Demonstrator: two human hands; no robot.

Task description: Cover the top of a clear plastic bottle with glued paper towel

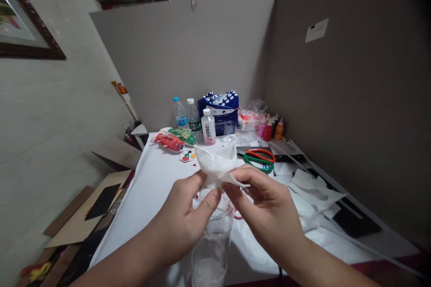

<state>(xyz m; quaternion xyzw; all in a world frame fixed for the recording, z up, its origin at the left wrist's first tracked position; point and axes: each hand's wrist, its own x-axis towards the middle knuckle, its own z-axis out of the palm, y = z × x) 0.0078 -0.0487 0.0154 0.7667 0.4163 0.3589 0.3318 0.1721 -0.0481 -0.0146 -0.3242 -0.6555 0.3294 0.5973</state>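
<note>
Both hands pinch a piece of white cloth-like material (215,161) that could be felt or thick tissue. It stands up in a folded cup shape above them. My left hand (188,210) grips its lower left side between thumb and fingers. At the lower right, my right hand (262,197) holds a pointed flap of it. Just beneath, a clear plastic bottle or cup (212,242) stands upright, its top partly hidden by my fingers. Whether the white piece touches it I cannot tell.
Scissors with green and orange handles (259,159) lie behind my right hand. White scraps (313,193) spread to the right. Bottles (208,128), a blue bag (220,114), paint bottles (268,129), fish-shaped pieces (170,142) and a paint palette (187,156) stand farther back on the white table (144,197).
</note>
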